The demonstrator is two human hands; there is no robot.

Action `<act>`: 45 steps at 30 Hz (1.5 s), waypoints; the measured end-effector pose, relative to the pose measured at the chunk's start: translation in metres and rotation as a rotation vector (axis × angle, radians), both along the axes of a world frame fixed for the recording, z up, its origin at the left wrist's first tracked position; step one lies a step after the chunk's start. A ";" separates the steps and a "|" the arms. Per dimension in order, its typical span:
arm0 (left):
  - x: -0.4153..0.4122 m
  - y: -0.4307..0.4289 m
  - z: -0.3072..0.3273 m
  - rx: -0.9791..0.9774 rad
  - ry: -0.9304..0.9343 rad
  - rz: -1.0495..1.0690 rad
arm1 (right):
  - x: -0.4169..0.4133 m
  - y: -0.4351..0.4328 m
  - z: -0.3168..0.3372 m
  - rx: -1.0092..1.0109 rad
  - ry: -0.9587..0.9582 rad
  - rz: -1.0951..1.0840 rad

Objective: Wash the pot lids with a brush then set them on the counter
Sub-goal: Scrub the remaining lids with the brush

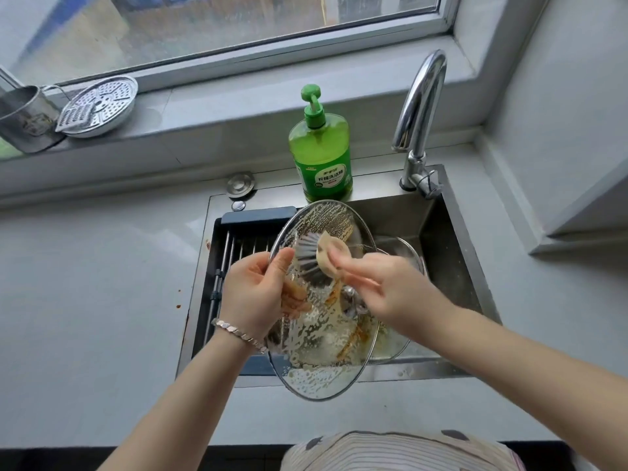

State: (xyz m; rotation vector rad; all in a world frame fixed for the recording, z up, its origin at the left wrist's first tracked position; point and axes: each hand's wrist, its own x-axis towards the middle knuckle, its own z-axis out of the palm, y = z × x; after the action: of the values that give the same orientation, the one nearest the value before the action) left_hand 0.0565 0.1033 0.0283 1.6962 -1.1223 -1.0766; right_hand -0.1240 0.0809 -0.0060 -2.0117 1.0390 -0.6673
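Observation:
A large glass pot lid [316, 351] with a metal rim is held tilted over the steel sink [452, 232]. It is covered in suds and orange grease streaks. My left hand [258, 290] grips its left rim, thumb on the near face and fingers behind the glass. My right hand [377, 283] grips a brush [314, 256] with grey bristles and a beige head, bristles pressed on the lid's upper part. A second lid [409, 253] lies in the basin behind, mostly hidden.
A green dish soap bottle [321, 151] stands at the sink's back edge beside the chrome tap [419, 117]. A dark drying rack [238, 239] spans the sink's left part. A metal steamer plate [100, 107] and cup [25, 120] sit on the windowsill. Grey counter [95, 283] lies to the left.

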 end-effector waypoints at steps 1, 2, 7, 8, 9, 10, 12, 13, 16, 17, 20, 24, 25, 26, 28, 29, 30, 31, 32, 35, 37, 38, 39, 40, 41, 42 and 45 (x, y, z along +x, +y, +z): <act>0.002 0.000 0.001 0.001 0.011 0.003 | -0.004 -0.003 -0.002 0.003 -0.001 -0.031; 0.003 0.001 0.003 0.002 0.027 0.006 | -0.013 -0.017 -0.008 0.074 -0.043 -0.154; 0.004 0.004 0.008 -0.015 0.053 0.029 | -0.025 -0.015 -0.025 0.117 -0.075 -0.227; 0.006 0.003 0.008 -0.019 0.046 0.038 | -0.022 -0.003 -0.023 0.053 -0.056 -0.125; 0.007 0.003 0.008 -0.024 0.038 0.042 | -0.021 0.004 -0.023 0.011 -0.039 -0.069; 0.008 0.002 0.008 -0.029 0.028 0.037 | -0.024 0.000 -0.025 0.020 -0.064 -0.092; 0.007 0.002 0.009 -0.035 0.022 0.029 | -0.031 -0.015 -0.028 0.194 -0.196 -0.277; 0.005 0.002 0.009 -0.036 0.038 0.035 | -0.032 -0.017 -0.031 0.245 -0.223 -0.333; 0.004 0.000 0.007 -0.062 0.050 0.063 | -0.020 0.001 -0.032 0.094 -0.164 -0.187; 0.004 -0.001 0.006 -0.069 0.042 0.063 | -0.018 0.007 -0.033 0.048 -0.142 -0.153; 0.001 0.001 0.003 -0.056 0.055 0.110 | -0.027 -0.006 -0.033 0.230 -0.132 -0.335; -0.007 0.002 -0.001 -0.042 0.130 0.246 | -0.035 -0.017 -0.038 0.573 -0.170 -0.727; -0.010 0.002 -0.003 -0.055 0.120 0.253 | -0.033 -0.018 -0.036 0.680 -0.283 -0.768; -0.013 0.003 -0.004 -0.078 0.093 0.253 | -0.028 -0.018 -0.032 0.776 -0.373 -0.765; -0.019 0.005 -0.007 -0.137 0.040 0.241 | -0.016 -0.018 -0.024 0.908 -0.428 -0.678; -0.023 0.006 -0.007 -0.165 0.034 0.233 | -0.009 -0.017 -0.021 0.922 -0.414 -0.631; -0.026 0.008 -0.009 -0.188 0.033 0.221 | -0.002 -0.016 -0.019 0.913 -0.404 -0.606; -0.028 0.011 -0.010 -0.205 0.032 0.206 | 0.004 -0.016 -0.020 0.898 -0.402 -0.605; -0.030 0.014 -0.014 -0.214 0.031 0.188 | 0.008 -0.017 -0.021 0.875 -0.399 -0.624; -0.028 0.024 -0.027 -0.170 0.055 0.089 | 0.010 -0.016 -0.031 0.742 -0.330 -0.698; -0.022 0.027 -0.033 -0.041 0.072 -0.042 | 0.005 -0.013 -0.037 0.612 -0.239 -0.715; -0.016 0.026 -0.032 0.048 0.079 -0.114 | 0.001 -0.011 -0.038 0.550 -0.174 -0.712; -0.010 0.022 -0.029 0.140 0.106 -0.185 | -0.003 -0.010 -0.037 0.498 -0.111 -0.693; -0.004 0.017 -0.025 0.225 0.148 -0.248 | -0.007 -0.009 -0.034 0.450 -0.054 -0.659; 0.004 0.009 -0.021 0.306 0.220 -0.307 | -0.011 -0.008 -0.032 0.406 0.002 -0.611; 0.011 0.001 -0.016 0.375 0.299 -0.375 | -0.015 -0.009 -0.029 0.357 0.052 -0.555; 0.025 -0.022 -0.001 0.527 0.501 -0.545 | -0.025 -0.011 -0.014 0.197 0.179 -0.351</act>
State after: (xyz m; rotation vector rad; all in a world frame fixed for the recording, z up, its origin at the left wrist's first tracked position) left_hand 0.0819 0.0817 0.0272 1.3709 -1.0391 -2.1556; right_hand -0.1485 0.0703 -0.0204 -1.7584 1.5253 -0.5431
